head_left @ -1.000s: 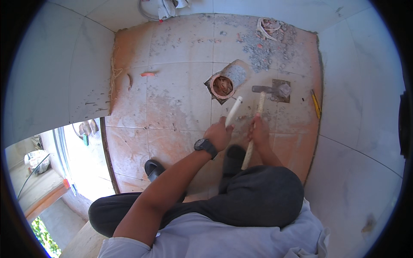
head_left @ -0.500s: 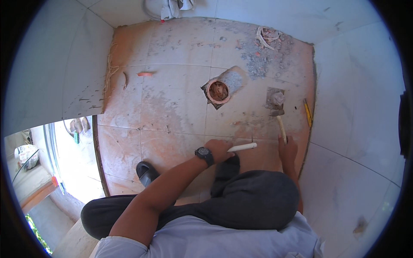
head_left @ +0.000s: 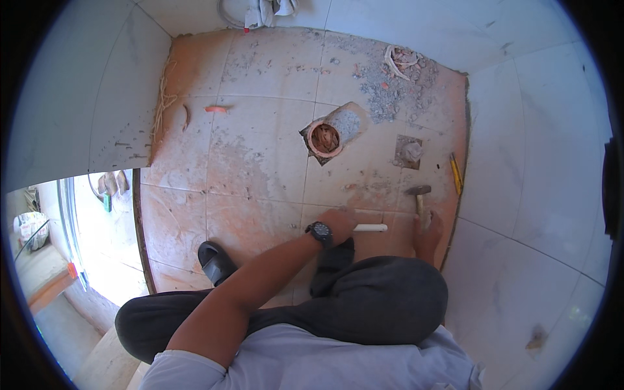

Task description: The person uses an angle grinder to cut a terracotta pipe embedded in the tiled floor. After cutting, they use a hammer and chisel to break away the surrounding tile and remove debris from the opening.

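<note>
My left hand (head_left: pixel 339 225), with a black watch on the wrist, is closed round a short white rod-like piece (head_left: pixel 371 227), perhaps a length of plastic pipe. Its free end points right, low over the floor tiles. The fingers of my right hand (head_left: pixel 429 234) are wrapped round the wooden handle of a hammer (head_left: pixel 419 195). The hammer's dark metal head is at the far end, apart from the square cut-out (head_left: pixel 409 151) with a greyish lump in it. Left of that cut-out, an orange-rimmed pipe opening (head_left: pixel 324 139) is filled with crumpled brownish material.
A yellow-and-black tool (head_left: pixel 456 174) lies by the right wall. Grey rubble (head_left: pixel 383 94) is strewn at the far right, beside a white ring-like bundle (head_left: pixel 400 62). An orange shard (head_left: pixel 215 109) and string (head_left: pixel 162 107) lie at left. A sandaled foot (head_left: pixel 217 261) rests below.
My right hand has drawn the hammer back toward me, away from the square cut-out. The white piece has turned slightly to lie more level, with my left hand still round it.
</note>
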`<state>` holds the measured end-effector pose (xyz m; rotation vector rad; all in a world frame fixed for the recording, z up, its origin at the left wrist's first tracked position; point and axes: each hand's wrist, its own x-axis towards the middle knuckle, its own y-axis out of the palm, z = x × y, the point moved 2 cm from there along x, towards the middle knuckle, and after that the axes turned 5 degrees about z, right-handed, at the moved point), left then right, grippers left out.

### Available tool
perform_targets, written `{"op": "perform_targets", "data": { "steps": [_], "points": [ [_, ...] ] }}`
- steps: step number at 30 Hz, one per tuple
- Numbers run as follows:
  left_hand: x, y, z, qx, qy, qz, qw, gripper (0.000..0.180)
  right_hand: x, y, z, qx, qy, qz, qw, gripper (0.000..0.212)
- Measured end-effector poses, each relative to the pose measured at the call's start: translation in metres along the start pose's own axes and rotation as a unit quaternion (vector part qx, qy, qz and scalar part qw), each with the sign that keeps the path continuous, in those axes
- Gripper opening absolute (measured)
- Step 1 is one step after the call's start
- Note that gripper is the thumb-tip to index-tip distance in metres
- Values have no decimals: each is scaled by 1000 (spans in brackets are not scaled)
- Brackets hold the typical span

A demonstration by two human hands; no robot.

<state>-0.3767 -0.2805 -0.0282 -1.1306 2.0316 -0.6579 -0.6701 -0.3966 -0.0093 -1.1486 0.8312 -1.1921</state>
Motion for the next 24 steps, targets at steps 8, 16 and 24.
{"op": "perform_targets", "data": {
  "steps": [8,16,24],
  "points": [
    [20,-34,-29,118,55,-90,987,27,10,-31,107,46,-274,360,891,39],
    [-31,-139,100,105,-67,-233,965,62,28,-7,65,-155,-125,496,845,28],
    [-248,-371,320,266,-235,-372,857,13,133,0,100,-120,-244,373,887,19]
  ]
}}
